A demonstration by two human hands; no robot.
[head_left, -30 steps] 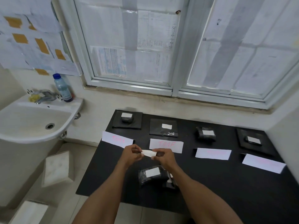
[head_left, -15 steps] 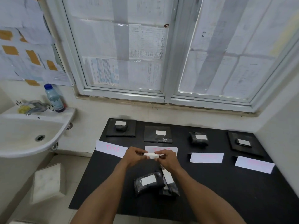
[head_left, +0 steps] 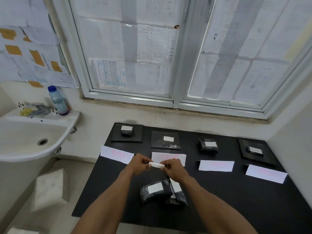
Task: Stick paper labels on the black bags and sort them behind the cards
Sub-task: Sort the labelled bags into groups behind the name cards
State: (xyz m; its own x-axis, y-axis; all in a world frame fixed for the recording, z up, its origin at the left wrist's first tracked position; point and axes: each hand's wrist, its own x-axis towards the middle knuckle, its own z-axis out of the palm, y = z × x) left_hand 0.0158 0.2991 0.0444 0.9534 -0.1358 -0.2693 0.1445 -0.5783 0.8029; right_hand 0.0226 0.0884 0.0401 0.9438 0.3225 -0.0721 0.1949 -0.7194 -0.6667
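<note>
Beneath a papered-over window, a black table (head_left: 236, 208) stands against the wall, with a white washbasin (head_left: 25, 141) to its left carrying a blue-capped bottle (head_left: 58, 100). Four white cards lie in a row across the table: far-left card (head_left: 116, 154), second card (head_left: 168, 157), third card (head_left: 216, 166) and far-right card (head_left: 265, 173). Behind each card sits a black bag with a white label, from the leftmost bag (head_left: 127, 132) to the rightmost bag (head_left: 255, 150). Both hands meet just above the second card: the left hand (head_left: 139, 164) and right hand (head_left: 173, 169) each pinch one end of a small white paper label (head_left: 157, 165) between thumb and fingertips, holding it off the table. Near the front, directly below the hands, lie two more black bags, a labelled one (head_left: 155, 190) overlapping another (head_left: 178, 196) to its right.
</note>
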